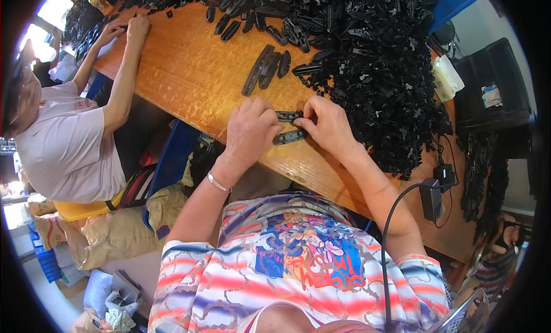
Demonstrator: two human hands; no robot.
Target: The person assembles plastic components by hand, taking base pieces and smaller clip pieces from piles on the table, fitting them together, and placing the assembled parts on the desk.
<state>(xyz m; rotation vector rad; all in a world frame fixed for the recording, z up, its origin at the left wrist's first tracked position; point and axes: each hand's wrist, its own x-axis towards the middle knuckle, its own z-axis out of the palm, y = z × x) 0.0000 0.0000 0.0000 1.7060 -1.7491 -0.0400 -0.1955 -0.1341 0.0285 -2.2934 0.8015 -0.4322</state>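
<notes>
- Black plastic is what both hands work: the left hand point(251, 129) and the right hand point(327, 125) meet over a slim black clip piece point(287, 115), each pinching one end, fingers closed on it just above the wooden table point(189, 75).
- Touching the table right below them, at 6 o'clock from the held piece, lies a second black clip piece point(288, 137), free of either hand.
- Judging by the grip, the step in hand looks like fitting or snapping the held piece together; the next move would call for a firm squeeze with both ends kept aligned, then a place to lay it.
- At 12 o'clock from the hands, a small cluster of longer black parts point(265, 68) lies apart on bare wood.
- At 1 to 3 o'clock a big heap of black plastic parts point(373, 63) covers the table, spilling over its right edge.
- No tray or bin holds the parts; they lie loose. A blue container point(453, 3) shows at the far end, at 1 o'clock, its contents hidden.
- At 10 o'clock a co-worker's hands point(123, 29) rest by more black parts; a yellow bottle point(99, 1) stands beyond.
</notes>
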